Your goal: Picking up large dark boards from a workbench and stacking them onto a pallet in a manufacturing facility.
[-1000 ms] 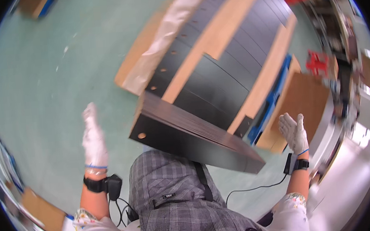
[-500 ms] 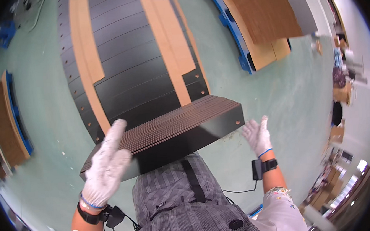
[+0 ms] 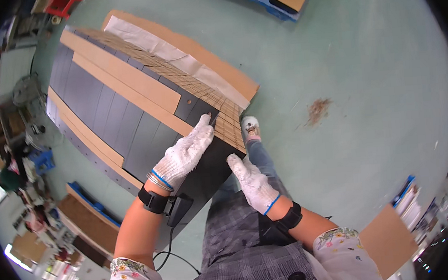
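A long stack of dark panels [image 3: 119,109] stretches from the far left toward me, its layered brown edges [image 3: 225,121] showing along the right side. Small holes run along the panels' ends. White knitted gloves cover both hands. My left hand [image 3: 185,151] lies on the stack's top near the right corner, fingers stretched out. Beside the near corner, my right hand [image 3: 253,182] points its extended fingers at the dark panel edge; whether the fingertips press on it I cannot tell. Two tan cardboard strips [image 3: 125,82] lie lengthwise on top of the panels.
A cardboard sheet with white lining [image 3: 175,49] runs along the stack's right side. My shoe [image 3: 250,123] stands near its corner. A blue pallet [image 3: 260,3] bearing cardboard is at the top, another brown-topped load [image 3: 88,219] at lower left. A blue stool [image 3: 41,160] stands left.
The view has swung round, so the stack now slants to the left. My hands, earlier apart at both ends of a bundle of panels standing on edge, are now close together by one corner.
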A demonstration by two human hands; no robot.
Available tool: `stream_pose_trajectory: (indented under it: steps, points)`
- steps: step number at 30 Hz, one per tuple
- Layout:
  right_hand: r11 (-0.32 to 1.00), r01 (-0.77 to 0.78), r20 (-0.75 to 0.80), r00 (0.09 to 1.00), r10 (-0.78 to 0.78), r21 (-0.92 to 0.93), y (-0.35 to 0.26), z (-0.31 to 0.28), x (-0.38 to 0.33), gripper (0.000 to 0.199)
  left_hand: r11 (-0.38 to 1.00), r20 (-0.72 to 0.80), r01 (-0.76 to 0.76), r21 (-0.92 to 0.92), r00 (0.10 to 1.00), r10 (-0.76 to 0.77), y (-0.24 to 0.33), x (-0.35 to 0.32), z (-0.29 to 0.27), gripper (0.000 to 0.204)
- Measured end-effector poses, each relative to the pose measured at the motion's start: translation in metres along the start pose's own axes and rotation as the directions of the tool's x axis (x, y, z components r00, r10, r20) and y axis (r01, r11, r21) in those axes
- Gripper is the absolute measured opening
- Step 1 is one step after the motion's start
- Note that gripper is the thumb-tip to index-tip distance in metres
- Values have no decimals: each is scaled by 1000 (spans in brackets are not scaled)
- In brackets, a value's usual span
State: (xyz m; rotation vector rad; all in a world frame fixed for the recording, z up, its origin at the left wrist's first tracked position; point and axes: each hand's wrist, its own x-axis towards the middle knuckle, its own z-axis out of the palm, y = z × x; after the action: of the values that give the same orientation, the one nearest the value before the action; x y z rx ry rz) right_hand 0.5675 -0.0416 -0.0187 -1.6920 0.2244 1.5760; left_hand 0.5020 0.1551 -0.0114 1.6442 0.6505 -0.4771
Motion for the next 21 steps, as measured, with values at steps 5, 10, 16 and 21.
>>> stream_pose_trajectory:
  steps: [5, 10, 16, 21]
  points:
    - [999, -32, 145, 989, 31, 10, -21, -6, 2, 84, 998, 157, 42, -46, 987, -34, -46, 10, -3, 52]
    - [892, 100, 113, 980, -166, 442, 27, 14, 34, 88, 956, 117, 138, 258, 978, -173, -7, 28, 2, 79]
    - [995, 55, 115, 991, -65, 86, 17, 17, 34, 108, 941, 130, 279, 191, 943, -306, 26, 25, 5, 85]
    - [981, 76, 132, 986, -101, 180, 22, 19, 37, 115, 950, 130, 253, 182, 952, -278, 30, 29, 8, 86]
